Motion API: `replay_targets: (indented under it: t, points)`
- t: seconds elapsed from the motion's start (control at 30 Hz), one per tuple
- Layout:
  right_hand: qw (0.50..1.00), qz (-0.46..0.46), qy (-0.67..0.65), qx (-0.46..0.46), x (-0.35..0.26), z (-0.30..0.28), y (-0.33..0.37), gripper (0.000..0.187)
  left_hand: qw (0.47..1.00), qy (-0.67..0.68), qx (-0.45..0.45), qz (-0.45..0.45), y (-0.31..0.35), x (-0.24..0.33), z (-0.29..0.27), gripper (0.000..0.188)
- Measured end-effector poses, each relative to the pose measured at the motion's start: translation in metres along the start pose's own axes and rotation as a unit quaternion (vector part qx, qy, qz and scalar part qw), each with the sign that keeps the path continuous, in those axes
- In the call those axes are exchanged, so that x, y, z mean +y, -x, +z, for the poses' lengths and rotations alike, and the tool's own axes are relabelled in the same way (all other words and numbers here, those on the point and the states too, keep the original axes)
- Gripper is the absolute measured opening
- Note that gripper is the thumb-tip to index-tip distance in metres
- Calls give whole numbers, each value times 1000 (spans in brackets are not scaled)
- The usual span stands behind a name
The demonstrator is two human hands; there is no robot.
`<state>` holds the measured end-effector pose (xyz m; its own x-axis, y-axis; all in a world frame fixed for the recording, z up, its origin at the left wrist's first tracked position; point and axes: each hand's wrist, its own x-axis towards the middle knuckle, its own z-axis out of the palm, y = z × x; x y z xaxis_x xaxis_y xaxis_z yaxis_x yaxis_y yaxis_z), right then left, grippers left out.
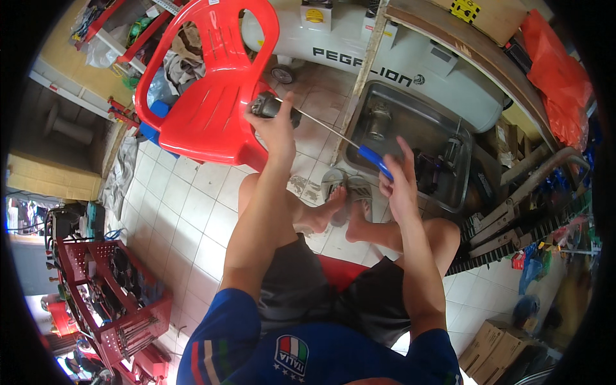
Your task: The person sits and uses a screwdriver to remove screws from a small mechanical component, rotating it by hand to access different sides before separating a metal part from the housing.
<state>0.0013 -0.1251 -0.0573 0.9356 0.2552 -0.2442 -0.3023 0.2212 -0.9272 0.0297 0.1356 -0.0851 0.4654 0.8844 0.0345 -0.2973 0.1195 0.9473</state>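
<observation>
My left hand [276,128] is closed around a dark, greasy-looking metal machine part [265,104], raised in front of the red chair. I cannot make out exactly what kind of part it is. My right hand [401,183] grips a long screwdriver by its blue handle [373,160], with the index finger stretched out along it. The thin shaft slants up and left to the metal part. Its tip is at or behind the part, and whether it touches is hidden.
A red plastic chair [205,122] stands ahead on the left. To the right, a grey metal tray [410,99] holds several metal parts. Behind it lies a white air compressor tank [443,77]. A dark red perforated tool cart [135,327] is at lower left; cardboard boxes [494,346] sit lower right.
</observation>
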Motion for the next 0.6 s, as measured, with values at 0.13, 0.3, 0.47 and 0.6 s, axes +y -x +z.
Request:
replay_targets:
  t: [0.13,0.3,0.47,0.6]
  points:
    - [971,-209,116,-6,-7,5,2,65,999,22,22,-33,-10,-8,-4,85]
    - [991,-50,108,63,-10,-1,-8,63,1000,-11,5,29,7,0,4,83]
    - [981,-153,114,29,2,-8,-6,57,1000,0,5,16,9,1,9,82]
    - [935,-321,148,43,-1,10,-4,51,1000,-4,12,4,7,4,7,80]
